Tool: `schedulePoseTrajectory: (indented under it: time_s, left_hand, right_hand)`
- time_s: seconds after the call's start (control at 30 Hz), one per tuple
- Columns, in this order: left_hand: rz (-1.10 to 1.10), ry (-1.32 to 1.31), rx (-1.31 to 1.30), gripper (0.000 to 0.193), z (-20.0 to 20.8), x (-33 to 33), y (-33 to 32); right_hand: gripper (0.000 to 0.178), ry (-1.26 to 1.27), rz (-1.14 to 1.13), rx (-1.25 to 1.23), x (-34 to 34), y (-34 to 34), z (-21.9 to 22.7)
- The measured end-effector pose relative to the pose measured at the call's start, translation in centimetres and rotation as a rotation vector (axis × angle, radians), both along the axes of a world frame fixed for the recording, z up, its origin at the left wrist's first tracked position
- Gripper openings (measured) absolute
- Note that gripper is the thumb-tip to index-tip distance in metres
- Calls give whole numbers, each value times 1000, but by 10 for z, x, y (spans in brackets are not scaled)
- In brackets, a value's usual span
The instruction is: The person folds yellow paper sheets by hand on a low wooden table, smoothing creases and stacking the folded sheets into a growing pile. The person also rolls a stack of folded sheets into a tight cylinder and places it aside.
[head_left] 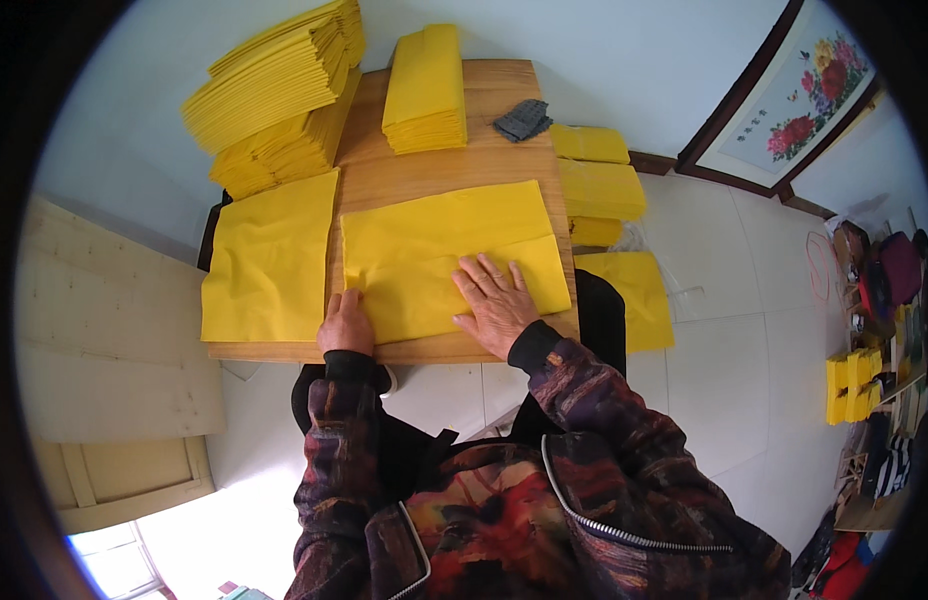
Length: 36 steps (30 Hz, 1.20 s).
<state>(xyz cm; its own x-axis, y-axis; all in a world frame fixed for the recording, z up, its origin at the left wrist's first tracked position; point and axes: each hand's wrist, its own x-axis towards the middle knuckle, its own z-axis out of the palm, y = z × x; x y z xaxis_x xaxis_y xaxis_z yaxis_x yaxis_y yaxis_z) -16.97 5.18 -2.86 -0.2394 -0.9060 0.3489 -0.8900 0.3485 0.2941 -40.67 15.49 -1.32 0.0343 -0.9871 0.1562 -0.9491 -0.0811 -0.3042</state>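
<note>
A yellow fabric sheet [439, 225] lies in front of me on the wooden table, with a fold line running across it and a small turned-up bit at its left edge. At that left edge, near the close corner, my left hand [346, 325] is closed on the fabric, its fingers curled and partly hidden. My right hand [496, 300] rests flat on the sheet's right half, fingers spread. To the left, beside the sheet and apart from it, a second yellow fabric piece [269, 265] lies flat, somewhat wrinkled.
Tall stacks of folded yellow fabric [274, 85] stand at the table's far left. Another stack [424, 90] and a dark grey cloth [522, 120] sit at the back of the wooden table [369, 130]. Wrapped yellow bundles [599, 185] are beyond its right edge. Shelves with goods line the far right.
</note>
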Motion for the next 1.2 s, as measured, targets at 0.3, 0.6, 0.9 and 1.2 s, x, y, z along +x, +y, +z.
schedulePoseTrajectory:
  time_s: [0.3,0.6,0.9,1.2]
  left_hand:
    - [-8,49,37,15,8,0,5]
    - [97,-151,203,18,34,-9,6]
    - [-511,4,200,61,0,-162,59]
    - [-175,-196,242,64,9,-26,18]
  right_hand:
    - [76,79,-132,-28,-53,19,-12]
    - [82,107,-148,55,-62,21,-5]
    - [76,266,-158,37,-61,17,-6]
    - [82,157,-155,86,-60,21,-1]
